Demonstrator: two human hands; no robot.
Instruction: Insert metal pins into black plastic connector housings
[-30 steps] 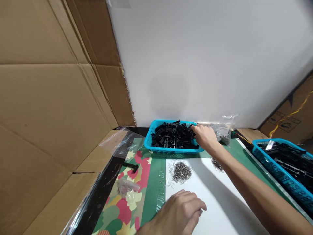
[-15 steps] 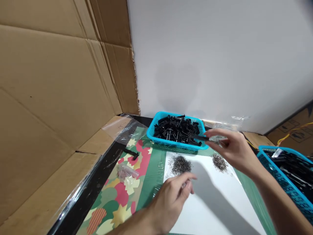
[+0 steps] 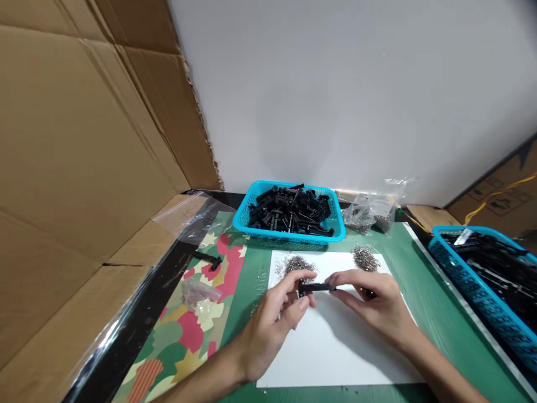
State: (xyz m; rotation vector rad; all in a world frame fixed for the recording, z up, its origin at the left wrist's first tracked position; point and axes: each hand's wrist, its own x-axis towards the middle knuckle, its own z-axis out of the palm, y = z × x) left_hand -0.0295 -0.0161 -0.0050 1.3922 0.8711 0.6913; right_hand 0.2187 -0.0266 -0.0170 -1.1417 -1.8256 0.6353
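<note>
My right hand pinches one end of a small black plastic part between thumb and fingers, holding it level above the white sheet. The part's wider end points left, between the parted thumb and index finger of my left hand. That hand's fingers curve around this end with a visible gap; whether any of them touches it is unclear. Just behind the hands lies a pile of tiny metal pieces, partly covered by my left fingers. A second metal pile lies behind my right hand.
A blue basket full of black parts stands at the back. Another blue basket holds longer black pieces at right. Plastic bags sit behind. On the patterned paper at left lie a black part and a small clear bag.
My right hand has brought the black part from the basket's right edge down and left over the white sheet. My left hand has opened around its free end. The view has shifted slightly.
</note>
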